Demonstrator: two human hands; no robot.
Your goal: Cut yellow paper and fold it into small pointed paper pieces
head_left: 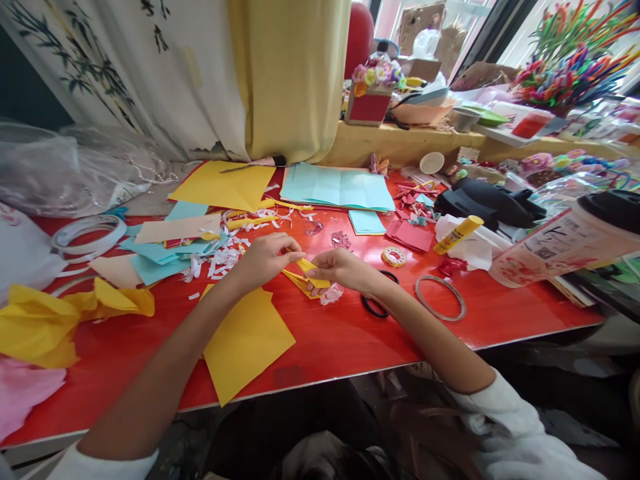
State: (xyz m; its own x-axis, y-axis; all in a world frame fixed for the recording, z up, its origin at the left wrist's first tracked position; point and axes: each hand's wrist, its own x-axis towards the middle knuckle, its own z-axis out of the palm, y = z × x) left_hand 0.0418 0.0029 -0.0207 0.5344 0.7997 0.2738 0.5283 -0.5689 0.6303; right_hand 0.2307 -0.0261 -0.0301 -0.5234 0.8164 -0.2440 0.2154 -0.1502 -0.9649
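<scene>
My right hand (343,270) pinches a small folded piece of yellow paper (299,283) between thumb and fingers, just above the red table. Close to the upper end of this paper, my left hand (270,260) has its thumb and fingertips pressed together. Whether it grips the paper or something tiny cannot be made out. Under my left forearm lies a larger yellow sheet (247,340), partly covered by it. A crumpled clear scrap (332,293) rests beside my right fingers. A black ring (373,310) sits partly beneath my right wrist.
White paper shreds (225,257) and blue offcuts (160,267) litter the left. Behind are blue sheets (337,187) and a yellow sheet (225,183). A tape roll (394,256), red cards (410,235), glue stick (459,235), clear ring (440,298) and cup (565,240) stand right.
</scene>
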